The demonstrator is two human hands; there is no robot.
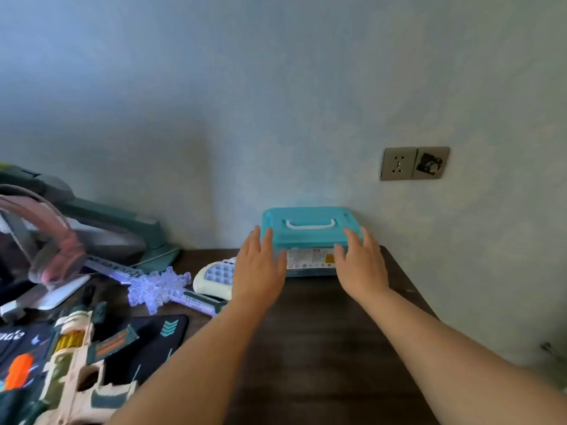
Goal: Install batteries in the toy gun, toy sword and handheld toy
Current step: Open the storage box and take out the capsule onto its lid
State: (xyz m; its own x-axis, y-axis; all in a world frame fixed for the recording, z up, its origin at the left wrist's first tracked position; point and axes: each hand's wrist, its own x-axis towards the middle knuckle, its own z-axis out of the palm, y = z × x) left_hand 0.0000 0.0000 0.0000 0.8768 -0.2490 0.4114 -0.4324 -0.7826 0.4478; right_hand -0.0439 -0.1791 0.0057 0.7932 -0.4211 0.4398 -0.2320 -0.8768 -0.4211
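Both hands are spread, my left hand [259, 265] and right hand [360, 265] flanking the teal box [308, 223] mid-frame; contact unclear. Toy gun [73, 366], toy sword [159, 288] and handheld toy [214, 279] lie left. Uneven pulling could slide the box into the handheld toy.

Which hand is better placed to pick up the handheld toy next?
Left. The left hand sits right beside the handheld toy; the right hand is at the far end of the teal box.
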